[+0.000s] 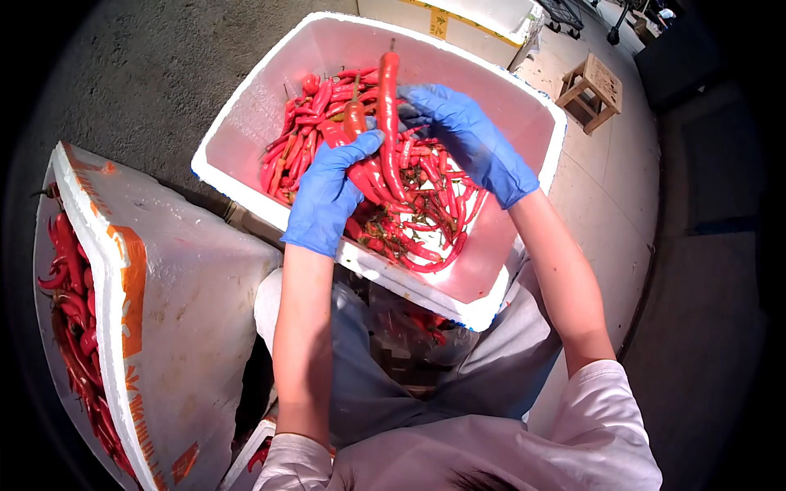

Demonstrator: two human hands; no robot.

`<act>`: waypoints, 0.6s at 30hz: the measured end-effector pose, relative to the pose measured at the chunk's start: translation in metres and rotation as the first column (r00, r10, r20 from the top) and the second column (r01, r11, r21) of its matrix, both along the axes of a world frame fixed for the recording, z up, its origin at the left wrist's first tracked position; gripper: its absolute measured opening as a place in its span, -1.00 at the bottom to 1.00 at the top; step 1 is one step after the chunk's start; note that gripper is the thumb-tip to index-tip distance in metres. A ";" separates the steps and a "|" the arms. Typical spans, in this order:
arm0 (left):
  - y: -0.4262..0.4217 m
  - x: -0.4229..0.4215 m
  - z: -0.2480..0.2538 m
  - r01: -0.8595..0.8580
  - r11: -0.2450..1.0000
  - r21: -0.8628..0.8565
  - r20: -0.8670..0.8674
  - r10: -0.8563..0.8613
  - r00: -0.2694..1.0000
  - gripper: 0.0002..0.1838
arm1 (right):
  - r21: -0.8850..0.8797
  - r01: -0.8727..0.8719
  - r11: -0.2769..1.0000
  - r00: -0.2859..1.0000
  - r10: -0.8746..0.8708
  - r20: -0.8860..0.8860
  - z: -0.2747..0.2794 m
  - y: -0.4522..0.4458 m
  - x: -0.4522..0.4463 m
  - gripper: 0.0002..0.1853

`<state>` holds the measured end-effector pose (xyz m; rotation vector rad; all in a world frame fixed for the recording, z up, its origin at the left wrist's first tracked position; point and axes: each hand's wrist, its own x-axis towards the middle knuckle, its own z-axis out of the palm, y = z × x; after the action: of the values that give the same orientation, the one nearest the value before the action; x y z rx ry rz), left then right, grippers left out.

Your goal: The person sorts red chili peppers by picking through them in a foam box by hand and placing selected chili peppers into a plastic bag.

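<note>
My left hand [332, 192], in a blue glove, is closed around several red chili peppers above the white foam box [237, 186]. The longest held chili pepper [388, 114] points up and away from me, with my thumb beside it. My right hand [467, 135], also in a blue glove, is close beside that pepper on its right. Its fingers are stretched out and slightly curved, with the fingertips partly behind the pepper. Below both hands, many loose red chili peppers [307, 135] lie in the box, heaped on the left and thinly spread toward the right.
A tilted white foam box [196, 303] with orange tape, at left, holds more red chilies [78, 327]. Beneath the front rim, a clear plastic bag [422, 327] with red contents lies between my legs. Another foam box [467, 37] and a wooden stool [591, 90] stand beyond.
</note>
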<state>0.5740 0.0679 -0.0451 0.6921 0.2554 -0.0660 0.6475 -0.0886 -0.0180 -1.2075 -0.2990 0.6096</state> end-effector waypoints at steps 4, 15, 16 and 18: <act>-0.004 -0.001 -0.003 0.144 0.990 0.000 0.015 -0.144 0.990 -0.65 | 0.047 -0.043 0.998 0.997 0.046 -0.055 -0.008 0.003 -0.001 -0.75; -0.003 0.006 -0.014 0.264 0.910 -0.319 0.174 -0.217 0.960 -0.67 | -0.209 -0.002 0.978 0.998 0.016 0.065 -0.004 0.010 -0.011 -0.75; -0.007 0.006 -0.011 0.207 0.942 -0.266 0.172 -0.164 0.971 -0.67 | -0.157 -0.033 0.987 0.997 0.043 0.058 -0.006 0.010 -0.010 -0.78; -0.008 0.007 -0.013 0.148 0.966 -0.211 0.173 -0.112 0.979 -0.67 | -0.129 -0.058 0.990 0.996 0.066 0.055 -0.002 0.008 -0.012 -0.79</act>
<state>0.5814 0.0604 -0.0578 0.4868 0.0463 -0.1616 0.6351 -0.0803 -0.0200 -1.3442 -0.3528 0.6552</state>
